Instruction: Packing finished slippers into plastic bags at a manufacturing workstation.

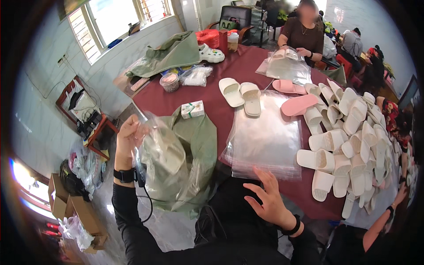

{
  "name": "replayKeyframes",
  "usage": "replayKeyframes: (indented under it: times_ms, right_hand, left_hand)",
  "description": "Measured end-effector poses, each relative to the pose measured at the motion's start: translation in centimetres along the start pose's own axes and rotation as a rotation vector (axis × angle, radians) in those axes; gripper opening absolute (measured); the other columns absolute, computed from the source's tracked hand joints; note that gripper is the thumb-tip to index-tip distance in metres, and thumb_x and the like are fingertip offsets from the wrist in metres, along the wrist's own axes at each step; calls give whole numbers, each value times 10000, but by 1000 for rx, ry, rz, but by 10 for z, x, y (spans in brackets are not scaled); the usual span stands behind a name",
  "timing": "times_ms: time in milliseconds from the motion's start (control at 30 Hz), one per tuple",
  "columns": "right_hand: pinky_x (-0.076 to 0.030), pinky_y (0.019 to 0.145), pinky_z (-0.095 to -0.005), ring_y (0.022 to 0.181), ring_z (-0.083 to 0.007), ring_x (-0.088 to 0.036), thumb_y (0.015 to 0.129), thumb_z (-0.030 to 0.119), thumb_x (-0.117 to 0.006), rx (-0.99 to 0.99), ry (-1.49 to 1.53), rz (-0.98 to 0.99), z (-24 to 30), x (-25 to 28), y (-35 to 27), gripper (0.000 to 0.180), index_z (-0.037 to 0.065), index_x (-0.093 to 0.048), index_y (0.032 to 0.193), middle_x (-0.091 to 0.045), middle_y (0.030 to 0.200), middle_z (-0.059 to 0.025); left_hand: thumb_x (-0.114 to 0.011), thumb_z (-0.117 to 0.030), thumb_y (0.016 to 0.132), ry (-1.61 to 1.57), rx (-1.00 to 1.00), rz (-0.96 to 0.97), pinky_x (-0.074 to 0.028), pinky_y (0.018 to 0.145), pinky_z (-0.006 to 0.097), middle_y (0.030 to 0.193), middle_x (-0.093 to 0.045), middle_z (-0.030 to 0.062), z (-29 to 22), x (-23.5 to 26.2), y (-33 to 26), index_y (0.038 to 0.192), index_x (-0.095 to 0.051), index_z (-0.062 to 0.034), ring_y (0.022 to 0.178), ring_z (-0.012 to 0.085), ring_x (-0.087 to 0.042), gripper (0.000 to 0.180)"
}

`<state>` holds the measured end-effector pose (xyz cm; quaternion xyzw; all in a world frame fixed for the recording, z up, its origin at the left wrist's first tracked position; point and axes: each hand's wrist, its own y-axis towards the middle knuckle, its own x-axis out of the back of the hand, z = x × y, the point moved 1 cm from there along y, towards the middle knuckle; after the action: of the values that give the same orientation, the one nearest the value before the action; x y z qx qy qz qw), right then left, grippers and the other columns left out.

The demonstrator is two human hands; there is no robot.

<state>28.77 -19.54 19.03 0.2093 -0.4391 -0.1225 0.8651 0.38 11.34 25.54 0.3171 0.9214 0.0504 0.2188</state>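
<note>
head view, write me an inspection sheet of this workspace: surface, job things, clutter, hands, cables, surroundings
Surface: table with dark red cover
Job's things: white slippers piled at right; two pink slippers beside them; white pair at bag stack's far end; clear bag, apparently with a pale slipper inside
Clutter: small box by green cloth; tub and clog farther back
Hands: left hand grips clear bag; right hand open at bag stack's near edge, contact unclear
Cables: black cable loops below left hand
Surroundings: person across the table; window; cardboard box at left
</note>
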Motion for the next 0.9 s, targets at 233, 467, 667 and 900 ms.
replayKeyframes:
  times_ms: [233,467,667,900]
  right_hand:
    - [-269,1054,-514,1251,-331,-419,794,166,-699,-38,-18,7,-4,-4,-15,343,116,-598,1118,-404,1381,-173]
    - [-295,1031,-508,1247,-315,-422,824,197,-657,-58,-24,-30,-9,-9,-17,333,113,-570,1134,-413,1371,-164]
    - [-307,1032,-506,1237,-316,-430,845,210,-640,-114,-34,-58,-21,-18,-37,333,114,-551,1151,-386,1396,-167]
    - [-303,1043,-516,1227,-326,-435,859,216,-626,-138,-29,-104,-25,-23,-40,321,109,-549,1151,-364,1406,-160]
  left_hand:
    - [-559,-118,893,605,314,-100,-424,549,225,659,-579,32,48,56,28,773,-512,-66,591,106,-565,139]
    - [-537,-151,920,798,-100,-392,-404,528,230,634,-467,-16,105,93,53,759,-476,-73,552,84,-451,189]
    - [-505,-61,856,980,697,-91,-425,325,345,603,-628,202,192,136,44,742,-513,50,416,279,-599,159]
    - [-445,-108,908,629,307,-527,-546,597,418,1031,-586,205,238,175,37,1087,-473,-33,796,271,-638,196]
